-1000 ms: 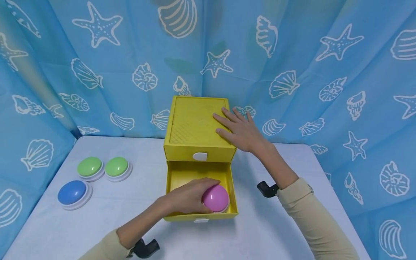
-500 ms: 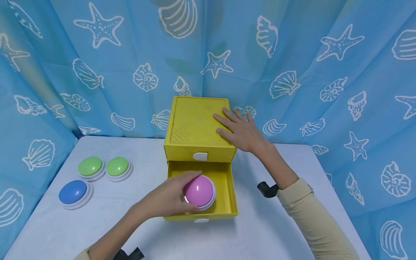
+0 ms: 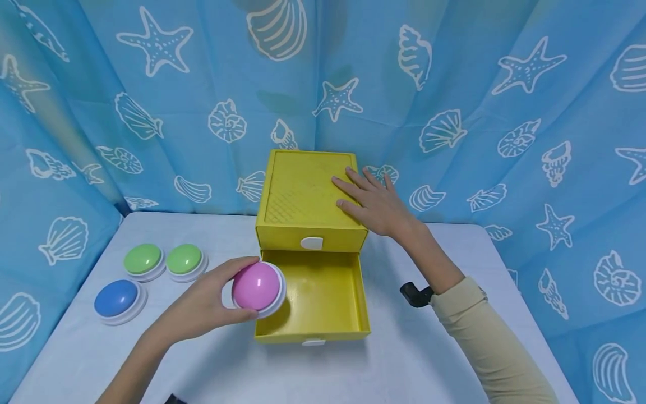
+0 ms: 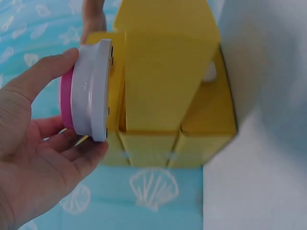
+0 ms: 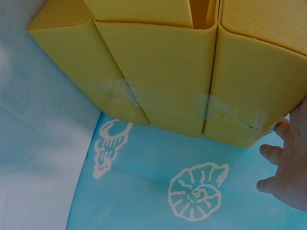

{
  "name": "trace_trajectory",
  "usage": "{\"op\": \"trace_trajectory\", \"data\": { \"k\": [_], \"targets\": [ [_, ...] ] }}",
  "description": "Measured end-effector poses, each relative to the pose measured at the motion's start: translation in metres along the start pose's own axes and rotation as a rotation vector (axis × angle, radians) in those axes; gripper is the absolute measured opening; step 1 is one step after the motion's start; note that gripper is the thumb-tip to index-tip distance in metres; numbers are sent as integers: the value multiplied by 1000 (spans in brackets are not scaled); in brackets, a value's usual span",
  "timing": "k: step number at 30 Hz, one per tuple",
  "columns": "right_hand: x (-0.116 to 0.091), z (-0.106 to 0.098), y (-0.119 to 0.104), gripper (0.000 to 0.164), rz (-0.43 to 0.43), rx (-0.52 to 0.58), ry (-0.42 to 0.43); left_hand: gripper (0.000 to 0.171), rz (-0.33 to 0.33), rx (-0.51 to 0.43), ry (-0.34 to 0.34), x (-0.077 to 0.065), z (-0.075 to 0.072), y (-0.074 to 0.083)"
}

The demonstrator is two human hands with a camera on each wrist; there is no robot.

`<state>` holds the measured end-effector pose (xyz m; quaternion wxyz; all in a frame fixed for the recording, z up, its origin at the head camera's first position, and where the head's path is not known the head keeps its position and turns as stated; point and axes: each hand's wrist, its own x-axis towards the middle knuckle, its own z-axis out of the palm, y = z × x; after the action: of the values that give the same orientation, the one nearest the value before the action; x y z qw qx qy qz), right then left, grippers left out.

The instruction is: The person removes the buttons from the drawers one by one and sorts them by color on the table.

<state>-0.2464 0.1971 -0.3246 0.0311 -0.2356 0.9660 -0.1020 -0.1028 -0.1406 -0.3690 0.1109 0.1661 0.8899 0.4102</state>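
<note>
My left hand [image 3: 202, 306] grips a round push button [image 3: 257, 286] with a pink dome and white base, thumb on one side and fingers on the other. It is held up over the left edge of the pulled-out yellow drawer [image 3: 323, 292]. In the left wrist view the button's white base [image 4: 91, 91] faces the drawer unit. My right hand [image 3: 375, 207] rests on the top right edge of the yellow drawer unit [image 3: 308, 191], fingers spread. From the right wrist, part of that hand [image 5: 292, 158] shows beside the unit's top section.
Two green-domed buttons [image 3: 143, 258] [image 3: 184, 258] and a blue-domed button [image 3: 116, 298] sit on the left of the white table [image 3: 404, 359]. A blue curtain [image 3: 323, 67] with white shell prints hangs behind the unit and at both sides.
My left hand has lifted the pink button out of the drawer and moved it left, past the drawer's left side. My right hand stays on the unit.
</note>
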Motion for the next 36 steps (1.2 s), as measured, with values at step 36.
{"op": "trace_trajectory", "data": {
  "k": [36],
  "targets": [
    [-1,0,-1,62,-5,18,7,110,-482,159,-32,-93,-51,-175]
  ]
}}
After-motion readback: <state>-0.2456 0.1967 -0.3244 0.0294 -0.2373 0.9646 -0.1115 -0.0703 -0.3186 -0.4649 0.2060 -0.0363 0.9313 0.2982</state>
